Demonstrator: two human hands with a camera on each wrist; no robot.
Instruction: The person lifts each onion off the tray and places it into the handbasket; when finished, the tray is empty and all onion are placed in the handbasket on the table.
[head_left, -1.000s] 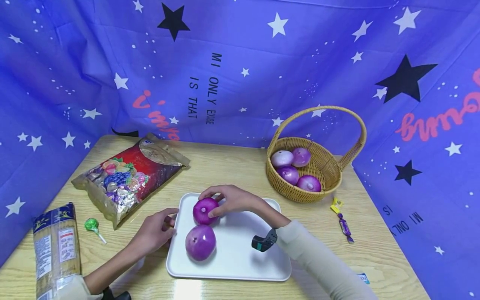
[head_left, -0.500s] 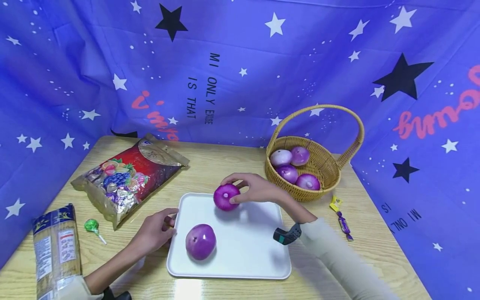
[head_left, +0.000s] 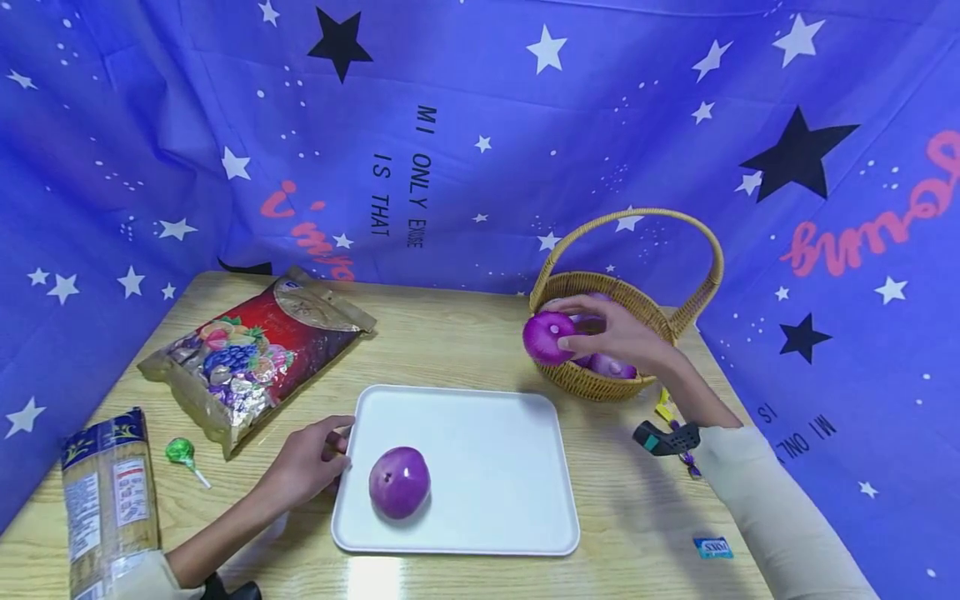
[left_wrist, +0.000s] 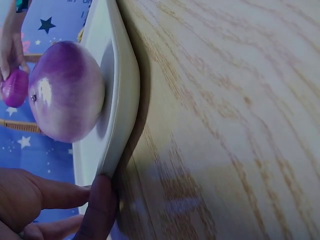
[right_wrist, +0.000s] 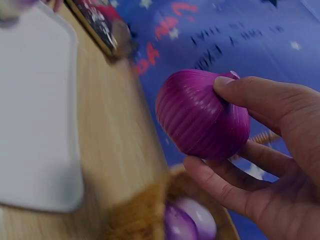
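Note:
My right hand (head_left: 626, 333) holds a bright purple onion (head_left: 542, 340) over the near left rim of a wicker basket (head_left: 588, 386). The right wrist view shows the thumb on top of this onion (right_wrist: 197, 117) and fingers beneath it. Other purple onions (right_wrist: 195, 220) lie inside the basket, partly hidden by the hand. A larger, paler purple onion (head_left: 399, 483) rests on the left part of a white tray (head_left: 495, 475). At the tray's left edge, my left hand (head_left: 306, 458) pinches the rim between thumb and fingers, as the left wrist view shows.
A red and gold candy bag (head_left: 258, 358) lies at the back left. Before it are a green lollipop (head_left: 180, 451) and a pack of noodles (head_left: 112, 500). Right of the tray lie a small blue packet (head_left: 712, 547) and wrapped candies (head_left: 664, 408). Starry blue cloth (head_left: 480, 192) encloses the table.
The right hand has lifted the bright purple onion off the tray and carried it right to the basket. The left hand stays at the tray's edge; the larger onion has not moved.

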